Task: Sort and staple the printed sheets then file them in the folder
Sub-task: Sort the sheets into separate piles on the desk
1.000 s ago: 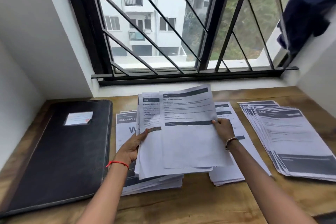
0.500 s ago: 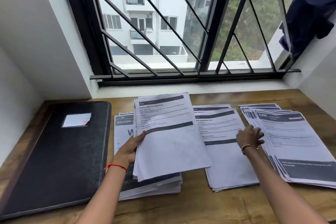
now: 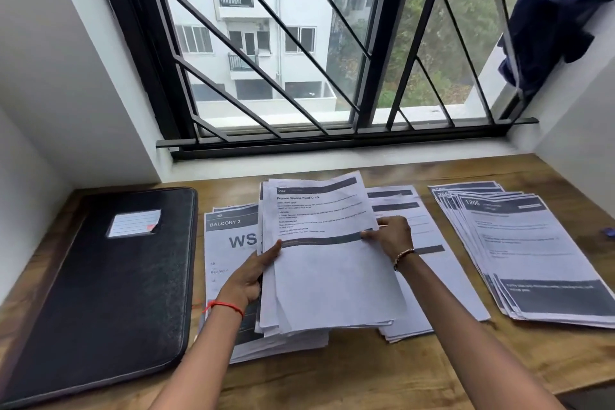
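My left hand [image 3: 251, 273] holds a raised bundle of printed sheets [image 3: 327, 273] by its left edge. My right hand [image 3: 391, 236] pinches the right edge of the bundle's top sheet. Under the bundle a stack headed "BALCONY 2" [image 3: 229, 243] lies on the wooden desk [image 3: 349, 376]. A second stack [image 3: 429, 276] lies just right of it, partly behind my right arm. A fanned stack of sheets [image 3: 532, 253] spreads at the right. A shut black folder [image 3: 109, 283] with a small label lies at the left.
A barred window [image 3: 299, 76] and its sill run along the desk's far edge. White walls close in on the left and right. Dark blue cloth [image 3: 559, 10] hangs over the right wall's ledge. A small blue object [image 3: 609, 232] shows at the right frame edge.
My right hand laid a sheet on the middle stack, reached toward the fanned stack, then came back left and now pinches the top sheet of the bundle. My left hand kept holding the bundle.
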`<state>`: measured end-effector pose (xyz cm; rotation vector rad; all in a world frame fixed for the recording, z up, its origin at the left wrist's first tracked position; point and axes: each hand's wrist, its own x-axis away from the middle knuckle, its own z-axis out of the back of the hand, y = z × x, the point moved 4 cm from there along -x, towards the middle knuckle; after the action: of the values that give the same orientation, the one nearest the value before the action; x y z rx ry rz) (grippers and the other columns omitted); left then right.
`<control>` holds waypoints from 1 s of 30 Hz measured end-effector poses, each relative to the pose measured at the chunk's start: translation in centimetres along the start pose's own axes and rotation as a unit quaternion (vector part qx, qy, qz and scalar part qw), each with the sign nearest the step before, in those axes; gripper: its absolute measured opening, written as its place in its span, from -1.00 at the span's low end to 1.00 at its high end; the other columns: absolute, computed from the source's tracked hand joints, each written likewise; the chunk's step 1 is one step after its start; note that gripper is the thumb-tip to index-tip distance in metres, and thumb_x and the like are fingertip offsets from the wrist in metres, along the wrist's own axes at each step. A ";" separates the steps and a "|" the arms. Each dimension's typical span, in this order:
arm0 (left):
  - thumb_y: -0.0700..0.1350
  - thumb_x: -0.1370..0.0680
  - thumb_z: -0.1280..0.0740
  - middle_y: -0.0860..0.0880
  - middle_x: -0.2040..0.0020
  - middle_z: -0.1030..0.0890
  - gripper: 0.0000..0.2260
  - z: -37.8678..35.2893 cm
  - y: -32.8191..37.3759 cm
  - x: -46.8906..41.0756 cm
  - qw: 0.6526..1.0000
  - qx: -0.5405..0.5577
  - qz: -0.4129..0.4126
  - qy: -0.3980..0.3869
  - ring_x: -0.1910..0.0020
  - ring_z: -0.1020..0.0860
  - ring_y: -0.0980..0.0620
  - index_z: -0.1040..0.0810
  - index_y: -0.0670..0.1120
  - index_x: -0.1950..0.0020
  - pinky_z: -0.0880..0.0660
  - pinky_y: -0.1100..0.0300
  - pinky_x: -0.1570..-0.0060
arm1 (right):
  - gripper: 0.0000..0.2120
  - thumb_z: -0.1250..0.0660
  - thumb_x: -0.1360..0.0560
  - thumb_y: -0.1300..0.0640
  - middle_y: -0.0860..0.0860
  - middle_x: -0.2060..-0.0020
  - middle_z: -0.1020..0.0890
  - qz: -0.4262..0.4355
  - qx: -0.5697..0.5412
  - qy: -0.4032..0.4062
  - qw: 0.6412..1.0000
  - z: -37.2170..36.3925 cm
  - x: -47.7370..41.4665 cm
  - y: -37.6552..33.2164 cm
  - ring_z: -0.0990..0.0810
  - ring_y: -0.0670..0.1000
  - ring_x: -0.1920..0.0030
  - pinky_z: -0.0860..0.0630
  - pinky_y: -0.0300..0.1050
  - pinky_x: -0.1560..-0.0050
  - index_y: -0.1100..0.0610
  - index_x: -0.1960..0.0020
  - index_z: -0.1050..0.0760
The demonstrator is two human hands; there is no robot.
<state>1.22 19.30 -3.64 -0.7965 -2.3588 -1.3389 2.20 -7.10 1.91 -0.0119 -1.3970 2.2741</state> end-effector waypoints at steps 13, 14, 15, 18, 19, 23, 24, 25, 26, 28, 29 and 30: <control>-0.18 -0.42 -0.43 -0.12 0.17 -0.70 -0.75 -1.3 0.5 -0.7 1.000 -0.026 0.006 0.013 0.24 -0.67 -0.06 -0.57 -0.14 -0.09 -0.59 -0.09 0.16 | -0.78 -0.20 -0.49 0.39 0.32 -0.05 -0.58 -0.067 0.075 0.169 0.981 10.4 -1.5 5.1 -0.54 0.28 -0.11 -0.42 -0.06 0.02 0.45 -0.06 -0.53; -0.15 -0.29 -0.55 -0.13 0.15 -0.70 -0.61 -1.1 0.9 -0.6 1.000 -0.020 -0.004 0.019 0.23 -0.68 -0.06 -0.58 -0.15 -0.08 -0.59 -0.08 0.16 | -0.78 -0.19 -0.49 0.38 0.34 -0.10 -0.56 -0.077 0.086 0.181 0.977 11.1 -1.7 5.8 -0.53 0.30 -0.12 -0.44 -0.02 -0.04 0.44 -0.07 -0.53; -0.11 -0.15 -0.63 -0.13 0.12 -0.70 -0.46 -0.7 1.3 -0.8 1.000 -0.015 -0.012 0.025 0.20 -0.68 -0.06 -0.59 -0.15 -0.08 -0.61 -0.07 0.17 | -0.77 -0.19 -0.49 0.36 0.35 -0.12 -0.55 -0.091 0.096 0.184 0.974 11.6 -2.0 6.6 -0.52 0.32 -0.13 -0.44 0.01 -0.07 0.42 -0.08 -0.52; -0.18 -0.36 -0.49 -0.09 0.18 -0.70 -0.69 -0.4 2.5 -1.0 0.998 0.018 -0.036 0.044 0.24 -0.68 0.01 -0.59 -0.15 -0.08 -0.63 0.09 0.29 | -0.75 -0.17 -0.50 0.35 0.38 -0.16 -0.50 -0.118 0.123 0.172 0.970 12.3 -3.1 8.3 -0.49 0.34 -0.15 -0.44 0.02 -0.09 0.41 -0.13 -0.48; -0.22 -0.43 -0.41 -0.07 0.22 -0.70 -0.81 -0.5 2.7 -1.0 0.997 0.029 -0.044 0.051 0.28 -0.67 0.04 -0.61 -0.15 -0.03 -0.62 0.14 0.35 | -0.75 -0.17 -0.50 0.35 0.39 -0.15 -0.51 -0.116 0.128 0.156 0.973 12.2 -3.5 8.6 -0.50 0.34 -0.14 -0.44 0.02 -0.08 0.43 -0.12 -0.46; -0.19 -0.25 -0.45 -0.07 0.24 -0.70 -0.69 -3.0 3.2 -0.4 0.995 0.028 -0.087 0.042 0.29 -0.67 0.04 -0.61 -0.15 0.02 -0.58 0.20 0.41 | -0.66 -0.26 -0.50 0.30 0.34 -0.16 -0.52 -0.079 0.153 0.075 0.982 11.2 -4.0 8.2 -0.50 0.28 -0.16 -0.44 -0.02 -0.10 0.39 -0.25 -0.41; -0.22 -0.36 -0.40 -0.06 0.24 -0.70 -0.76 -3.8 2.9 -0.4 0.994 0.020 -0.094 0.046 0.30 -0.67 0.05 -0.58 -0.15 -0.01 -0.58 0.21 0.40 | -0.59 -0.30 -0.50 0.24 0.33 -0.16 -0.51 -0.065 0.162 0.065 0.983 11.0 -4.2 7.9 -0.49 0.28 -0.17 -0.43 -0.01 -0.12 0.32 -0.32 -0.37; -0.23 -0.45 -0.34 -0.05 0.26 -0.70 -0.83 -4.3 2.5 -0.5 0.993 0.016 -0.099 0.056 0.31 -0.67 0.06 -0.56 -0.15 -0.03 -0.58 0.22 0.41 | -0.51 -0.33 -0.49 0.18 0.31 -0.13 -0.52 -0.044 0.165 0.061 0.983 10.9 -4.6 7.6 -0.48 0.28 -0.15 -0.43 0.01 -0.12 0.22 -0.38 -0.32; -0.24 -0.50 -0.30 -0.04 0.27 -0.70 -0.86 -5.1 2.1 -0.6 0.993 0.012 -0.098 0.062 0.32 -0.67 0.06 -0.55 -0.15 -0.04 -0.58 0.21 0.41 | -0.47 -0.35 -0.48 0.14 0.29 -0.07 -0.53 -0.033 0.156 0.059 0.985 10.9 -5.1 7.3 -0.48 0.27 -0.12 -0.44 0.02 -0.09 0.14 -0.41 -0.30; -0.24 -0.53 -0.27 -0.04 0.24 -0.70 -0.82 -6.7 0.9 -1.2 0.995 -0.005 -0.089 0.052 0.29 -0.67 0.05 -0.55 -0.14 -0.11 -0.62 0.15 0.33 | -0.62 -0.38 -0.46 0.07 0.22 0.10 -0.57 -0.008 0.073 0.044 0.996 10.8 -5.6 6.1 -0.54 0.22 0.03 -0.47 0.00 0.04 0.22 -0.21 -0.48; -0.24 -0.54 -0.27 -0.04 0.21 -0.70 -0.79 -7.5 0.2 -1.7 0.995 -0.014 -0.081 0.049 0.26 -0.67 0.04 -0.55 -0.14 -0.16 -0.63 0.11 0.24 | -0.71 -0.38 -0.46 0.05 0.18 0.21 -0.58 -0.015 -0.005 0.016 1.000 10.7 -5.4 5.3 -0.58 0.18 0.17 -0.49 -0.03 0.16 0.28 0.00 -0.55; -0.23 -0.54 -0.28 -0.04 0.19 -0.70 -0.77 -8.2 -0.4 -1.9 0.996 -0.025 -0.074 0.050 0.24 -0.67 0.03 -0.54 -0.14 -0.19 -0.63 0.08 0.17 | -0.73 -0.38 -0.46 0.04 0.14 0.30 -0.57 -0.035 -0.085 -0.024 0.995 10.3 -5.0 4.5 -0.58 0.10 0.30 -0.51 -0.10 0.30 0.28 0.15 -0.55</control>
<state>2.48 11.49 -0.73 -0.5623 -2.3528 -1.4653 2.35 -19.41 1.92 0.0378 -1.5872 2.1060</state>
